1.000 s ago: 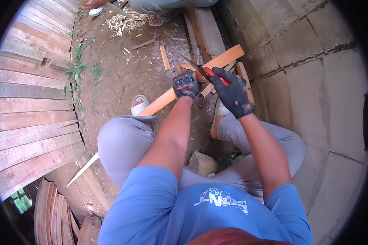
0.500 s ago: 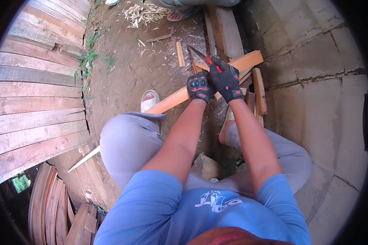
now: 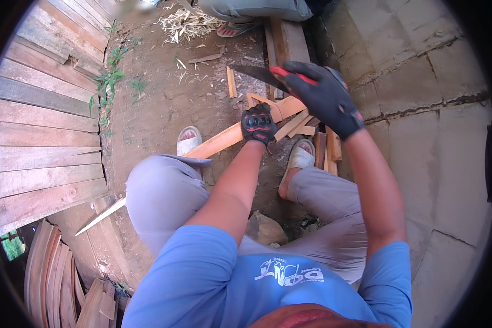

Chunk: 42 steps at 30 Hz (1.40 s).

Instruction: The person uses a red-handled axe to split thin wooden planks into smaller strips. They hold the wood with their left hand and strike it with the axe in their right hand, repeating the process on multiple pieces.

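My left hand (image 3: pixel 258 123), in a black glove with red trim, is closed round a long pale wooden board (image 3: pixel 220 141). The board slants from beside my left foot up to the right, over other wood pieces. My right hand (image 3: pixel 325 98), gloved alike, is wrapped round the red handle of a hand saw (image 3: pixel 259 75). Its dark tapering blade points left, raised above the board and apart from it. Short wood strips (image 3: pixel 292 124) lie under the board, just right of my left hand.
A narrow wood offcut (image 3: pixel 231 82) and pale shavings (image 3: pixel 187 24) lie on the dirt ahead. Another person's sandaled foot (image 3: pixel 235 29) is at the top, near a thick beam (image 3: pixel 292 41). A block wall (image 3: pixel 410 142) bounds the right, plank siding (image 3: pixel 44 131) the left. A rock (image 3: pixel 267 228) sits between my legs.
My right hand has lifted the saw off the board, up and to the right, away from my left hand. My left hand stays on the board. The view has shifted slightly.
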Tool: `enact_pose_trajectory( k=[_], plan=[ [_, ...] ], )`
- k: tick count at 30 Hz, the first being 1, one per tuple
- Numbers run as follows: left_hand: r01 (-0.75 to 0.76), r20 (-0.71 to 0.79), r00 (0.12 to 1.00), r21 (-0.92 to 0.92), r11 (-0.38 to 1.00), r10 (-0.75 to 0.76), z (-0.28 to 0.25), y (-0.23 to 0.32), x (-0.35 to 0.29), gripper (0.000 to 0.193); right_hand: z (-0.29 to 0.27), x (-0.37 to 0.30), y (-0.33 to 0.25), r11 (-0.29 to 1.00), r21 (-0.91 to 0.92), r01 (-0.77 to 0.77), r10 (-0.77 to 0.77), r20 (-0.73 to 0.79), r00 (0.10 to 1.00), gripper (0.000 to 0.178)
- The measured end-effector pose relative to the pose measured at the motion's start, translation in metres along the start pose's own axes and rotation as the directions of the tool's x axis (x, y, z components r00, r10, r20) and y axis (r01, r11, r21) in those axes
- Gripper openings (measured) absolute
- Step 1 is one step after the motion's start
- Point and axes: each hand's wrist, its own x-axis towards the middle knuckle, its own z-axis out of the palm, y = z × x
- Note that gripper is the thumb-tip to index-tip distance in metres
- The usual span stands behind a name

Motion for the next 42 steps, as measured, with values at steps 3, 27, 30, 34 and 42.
enact_pose_trajectory(
  k=[3,27,30,34,42],
  plan=[
    [-0.008,0.008,1.000,-0.050,0.999,0.009,-0.007,0.007,-0.001,0.055,-0.061,-0.071,-0.002,0.951,0.261,-0.163,0.168,0.001,0.986,0.039],
    [-0.096,0.605,0.793,0.017,0.995,0.066,-0.063,-0.010,0.040,0.112,-0.092,-0.111,0.081,0.923,0.357,-0.146,0.298,-0.420,0.857,0.042],
    [-0.056,0.400,0.917,0.105,0.993,0.009,-0.064,0.000,0.025,0.102,-0.095,-0.110,0.086,0.914,0.377,-0.148,0.327,-0.470,0.820,0.040],
    [0.037,0.130,0.991,-0.029,0.999,-0.033,-0.089,0.028,-0.004,0.081,-0.107,-0.118,0.087,0.936,0.313,-0.160,0.299,-0.474,0.828,0.038],
    [0.125,0.117,0.984,0.052,0.991,-0.131,-0.046,-0.002,-0.003,0.073,-0.114,-0.134,0.073,0.938,0.340,-0.065,0.235,-0.485,0.842,0.037]
  ],
)
